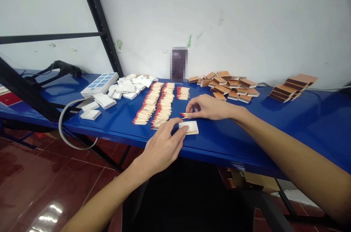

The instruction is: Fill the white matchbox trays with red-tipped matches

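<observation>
A white matchbox tray lies open side up near the table's front edge, with a few matches along its near side. My left hand grips it at its left end, thumb reaching inside. Just behind the tray, my right hand pinches a small bunch of red-tipped matches, their heads pointing left. Two long rows of matches, a left row and a right row, lie beyond my left hand. A shorter group of matches lies to their right.
White empty trays are heaped at the back left, beside a white-and-blue power strip with a grey cable. Brown matchbox sleeves are piled at the back right; a stack of sleeves stands further right. A black rack post rises at left.
</observation>
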{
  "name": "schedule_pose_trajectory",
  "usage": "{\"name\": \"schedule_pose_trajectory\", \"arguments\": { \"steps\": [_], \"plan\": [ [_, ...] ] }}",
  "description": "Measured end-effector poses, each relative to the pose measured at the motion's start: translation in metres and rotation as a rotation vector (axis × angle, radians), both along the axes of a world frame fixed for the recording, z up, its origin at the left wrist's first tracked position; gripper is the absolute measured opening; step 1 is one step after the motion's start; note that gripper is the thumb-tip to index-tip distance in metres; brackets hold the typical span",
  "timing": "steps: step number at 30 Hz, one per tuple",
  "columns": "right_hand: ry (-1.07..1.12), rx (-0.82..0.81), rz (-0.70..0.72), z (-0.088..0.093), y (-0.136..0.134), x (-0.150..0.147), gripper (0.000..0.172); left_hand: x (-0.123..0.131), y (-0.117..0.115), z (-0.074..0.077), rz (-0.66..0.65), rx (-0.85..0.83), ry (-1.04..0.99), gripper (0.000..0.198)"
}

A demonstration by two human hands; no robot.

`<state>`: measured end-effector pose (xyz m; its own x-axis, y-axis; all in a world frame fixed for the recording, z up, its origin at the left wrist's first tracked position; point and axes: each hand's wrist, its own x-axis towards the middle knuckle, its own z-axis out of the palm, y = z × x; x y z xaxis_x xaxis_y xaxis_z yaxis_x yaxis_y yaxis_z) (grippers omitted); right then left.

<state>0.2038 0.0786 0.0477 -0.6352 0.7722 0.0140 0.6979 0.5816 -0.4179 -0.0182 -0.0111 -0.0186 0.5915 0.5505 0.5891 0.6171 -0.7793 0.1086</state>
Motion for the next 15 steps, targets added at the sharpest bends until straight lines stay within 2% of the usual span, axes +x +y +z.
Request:
{"name": "schedule_pose_trajectory", "arguments": {
  "steps": [5,9,15],
  "plan": [
    [0.006,-0.048,-0.03,0.0029,0.0013,0.0013,0.043,-0.0004,0.0011,-0.0007,-0.004,-0.023,-0.034,0.029],
    [0.02,-0.084,0.014,0.0044,0.0012,0.003,0.04,-0.0011,0.0017,0.0022,-0.076,-0.136,-0.097,0.028],
    [-0.031,-0.057,0.015,0.0088,-0.0021,0.0024,0.037,-0.0014,0.0016,0.0047,-0.104,-0.169,-0.162,0.028]
  ]
}}
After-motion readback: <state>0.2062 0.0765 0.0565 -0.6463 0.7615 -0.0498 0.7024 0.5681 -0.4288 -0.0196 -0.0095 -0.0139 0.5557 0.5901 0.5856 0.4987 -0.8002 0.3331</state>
